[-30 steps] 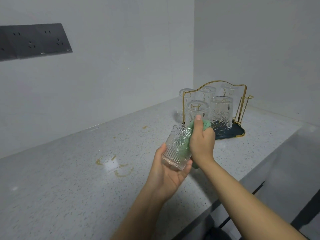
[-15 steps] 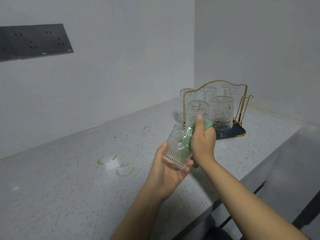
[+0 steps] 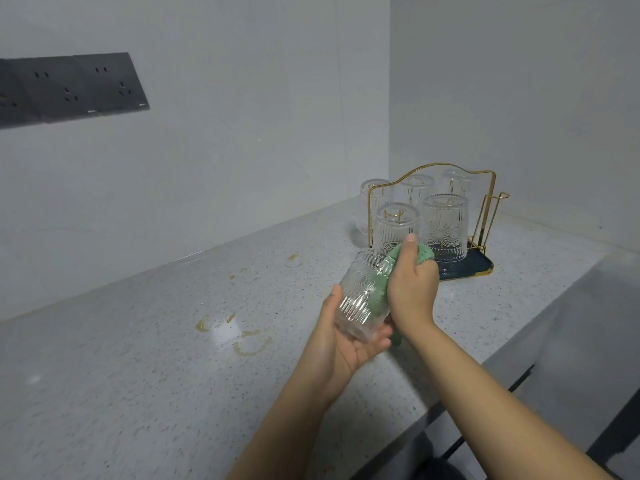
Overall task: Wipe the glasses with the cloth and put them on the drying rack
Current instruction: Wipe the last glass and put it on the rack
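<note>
Fingers (image 3: 410, 251) on cloth (image 3: 379, 289), glass (image 3: 360, 299) tilted

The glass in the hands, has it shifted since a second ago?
No. The glass sits in the same spot before the gold drying rack, gripped by the left hand.

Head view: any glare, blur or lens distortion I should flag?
Head view: a bright glare patch on the countertop beside the brownish stains; wide-angle bowing in the wall socket panel; even, soft light; the held glass and green cloth stay fairly sharp, no strong motion blur.
</note>
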The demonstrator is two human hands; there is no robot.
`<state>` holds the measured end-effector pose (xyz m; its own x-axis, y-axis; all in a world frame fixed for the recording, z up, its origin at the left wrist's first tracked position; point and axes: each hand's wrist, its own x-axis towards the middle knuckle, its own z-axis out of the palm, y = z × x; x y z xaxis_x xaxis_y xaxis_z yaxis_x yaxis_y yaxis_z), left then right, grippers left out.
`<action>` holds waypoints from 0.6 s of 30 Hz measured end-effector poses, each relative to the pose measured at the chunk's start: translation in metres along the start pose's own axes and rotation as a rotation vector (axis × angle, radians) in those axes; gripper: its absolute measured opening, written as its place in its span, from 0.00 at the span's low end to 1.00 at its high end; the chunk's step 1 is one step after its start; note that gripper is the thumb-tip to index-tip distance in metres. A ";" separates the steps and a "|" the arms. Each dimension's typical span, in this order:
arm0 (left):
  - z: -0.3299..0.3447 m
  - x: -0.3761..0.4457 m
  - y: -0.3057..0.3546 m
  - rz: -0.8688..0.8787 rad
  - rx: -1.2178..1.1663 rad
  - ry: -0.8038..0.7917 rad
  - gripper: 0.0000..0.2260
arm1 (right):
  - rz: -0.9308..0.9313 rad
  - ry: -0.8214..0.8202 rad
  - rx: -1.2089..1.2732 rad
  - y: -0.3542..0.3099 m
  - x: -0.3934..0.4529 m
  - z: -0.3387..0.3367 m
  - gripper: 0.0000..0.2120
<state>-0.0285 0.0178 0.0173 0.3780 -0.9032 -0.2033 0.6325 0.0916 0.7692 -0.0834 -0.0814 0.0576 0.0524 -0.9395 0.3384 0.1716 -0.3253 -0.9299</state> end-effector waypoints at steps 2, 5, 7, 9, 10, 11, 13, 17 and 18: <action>-0.002 0.003 -0.006 0.189 0.213 0.084 0.28 | 0.021 0.038 -0.039 -0.001 0.001 0.001 0.26; -0.002 0.004 -0.006 0.215 0.226 0.097 0.26 | 0.021 0.022 -0.047 0.000 -0.001 0.001 0.26; -0.001 -0.001 0.002 0.012 -0.050 0.020 0.28 | -0.043 -0.031 -0.020 0.000 -0.005 0.001 0.26; -0.002 -0.003 0.006 -0.122 -0.155 -0.032 0.33 | -0.087 -0.037 -0.003 -0.002 -0.006 0.001 0.26; -0.002 -0.003 0.006 -0.118 -0.120 -0.023 0.35 | -0.069 -0.020 0.007 -0.002 -0.004 0.001 0.26; -0.001 -0.001 0.004 -0.064 -0.057 0.013 0.35 | -0.027 0.003 0.019 -0.003 -0.002 0.002 0.25; -0.001 0.001 0.001 0.160 0.143 0.116 0.33 | 0.068 0.064 0.009 -0.004 0.003 0.003 0.25; 0.003 -0.004 -0.010 0.482 0.566 0.228 0.31 | 0.260 0.124 -0.019 0.003 0.010 0.005 0.25; 0.003 -0.006 -0.010 0.526 0.590 0.242 0.33 | 0.313 0.118 -0.006 0.005 0.011 0.007 0.23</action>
<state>-0.0391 0.0209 0.0121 0.7037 -0.6820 0.1992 -0.1016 0.1809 0.9782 -0.0751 -0.0927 0.0573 -0.0131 -0.9998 0.0178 0.1590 -0.0196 -0.9871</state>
